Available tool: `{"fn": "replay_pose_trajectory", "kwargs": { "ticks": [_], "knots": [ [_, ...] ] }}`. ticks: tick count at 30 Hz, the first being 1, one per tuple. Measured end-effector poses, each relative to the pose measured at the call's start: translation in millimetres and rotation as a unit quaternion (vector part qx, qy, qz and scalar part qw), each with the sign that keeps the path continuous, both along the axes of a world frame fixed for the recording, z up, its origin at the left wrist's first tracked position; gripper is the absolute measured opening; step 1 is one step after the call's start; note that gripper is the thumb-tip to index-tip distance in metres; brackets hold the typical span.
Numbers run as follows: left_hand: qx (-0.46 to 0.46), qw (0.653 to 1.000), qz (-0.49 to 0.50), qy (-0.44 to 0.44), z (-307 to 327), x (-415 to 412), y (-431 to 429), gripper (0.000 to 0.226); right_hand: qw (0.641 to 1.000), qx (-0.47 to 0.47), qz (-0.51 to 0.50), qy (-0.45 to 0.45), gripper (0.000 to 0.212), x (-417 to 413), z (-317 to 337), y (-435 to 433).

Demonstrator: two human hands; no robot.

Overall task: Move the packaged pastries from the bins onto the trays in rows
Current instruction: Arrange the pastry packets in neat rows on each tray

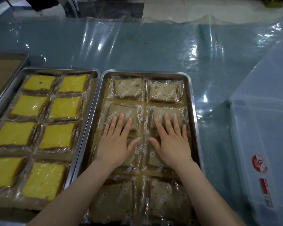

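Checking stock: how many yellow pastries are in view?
8 yellow pastries, in four rows of two filling the middle tray, far edge to near edge. None seems hidden.

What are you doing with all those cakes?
A person is setting wrapped cakes on trays in rows. The left hand and right hand press flat on brown cakes in the right tray. The left tray holds yellow cakes, two across. A clear bin stands at the right.
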State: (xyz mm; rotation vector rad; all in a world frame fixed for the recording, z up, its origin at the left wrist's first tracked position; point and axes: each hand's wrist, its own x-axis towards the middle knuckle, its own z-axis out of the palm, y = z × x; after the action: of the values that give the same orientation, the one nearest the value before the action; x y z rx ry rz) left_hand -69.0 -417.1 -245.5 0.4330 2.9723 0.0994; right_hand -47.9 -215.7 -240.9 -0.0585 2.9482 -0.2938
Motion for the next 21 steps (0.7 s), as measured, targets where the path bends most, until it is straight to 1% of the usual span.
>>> {"fn": "replay_pose_trajectory", "kwargs": {
  "ticks": [5, 8, 10, 12, 15, 18, 21],
  "knots": [
    [0.012, 1.000, -0.001, 0.006, -2.9, 0.3, -2.1, 0.073, 1.000, 0.004, -0.002, 0.009, 0.068, 3.5, -0.3, -0.7],
    [0.011, 1.000, 0.003, 0.018, -1.7, -1.6, -0.4, 0.075, 0.999, -0.043, -0.020, 0.018, 0.068, -0.2, 5.4, -2.6],
    [0.008, 0.999, -0.005, 0.033, 1.4, -11.9, 5.9, 0.077, 0.995, -0.077, -0.035, 0.049, 0.067, -12.3, 12.6, -4.0],
    [0.011, 0.999, -0.013, 0.042, 6.0, -30.4, 15.2, 0.078, 0.992, -0.090, -0.038, 0.076, 0.065, -33.7, 19.5, -5.6],
    [0.013, 0.999, -0.008, 0.044, 11.7, -68.7, 28.0, 0.078, 0.994, -0.072, -0.035, 0.070, 0.062, -73.0, 22.6, -4.3],
    [-0.027, 1.000, 0.008, 0.010, 11.7, -101.1, 31.0, 0.074, 0.999, -0.025, -0.028, 0.020, 0.062, -97.3, 15.4, 3.9],
    [-0.054, 0.998, 0.011, -0.016, 7.8, -111.9, 27.7, 0.072, 1.000, 0.007, -0.024, 0.009, 0.062, -100.1, 6.5, 10.3]
  ]
}}
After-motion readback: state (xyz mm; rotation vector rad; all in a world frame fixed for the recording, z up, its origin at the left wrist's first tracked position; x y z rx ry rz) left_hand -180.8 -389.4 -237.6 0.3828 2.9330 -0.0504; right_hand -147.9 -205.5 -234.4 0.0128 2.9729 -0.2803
